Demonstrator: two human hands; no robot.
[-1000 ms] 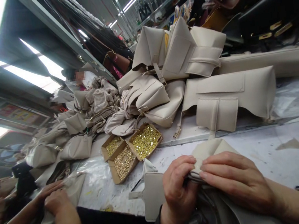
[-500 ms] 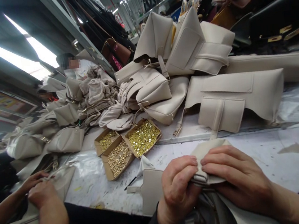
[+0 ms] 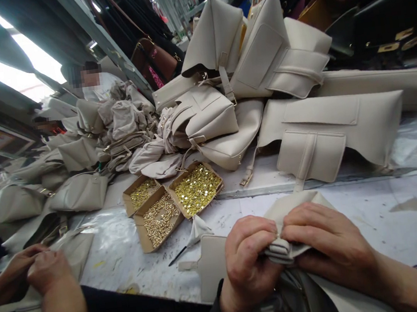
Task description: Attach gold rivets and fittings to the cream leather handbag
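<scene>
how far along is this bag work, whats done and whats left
Looks done: assembled cream bags piled behind the hardware boxes. In hand: the left hand and right hand pinch a folded cream piece between them. Left: likely plenty, judging by three boxes of gold fittings still well filled and a flat panel lying beside the hands.

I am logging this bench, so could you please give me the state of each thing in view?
Folded cream leather bag piece: pinched by both hands.
Left hand: closed on it.
Right hand: closed on it.
Three brown cardboard trays: open, holding gold hardware.
Cream leather handbags: piled, unsorted.
Co-worker's hands: on another cream piece.
</scene>
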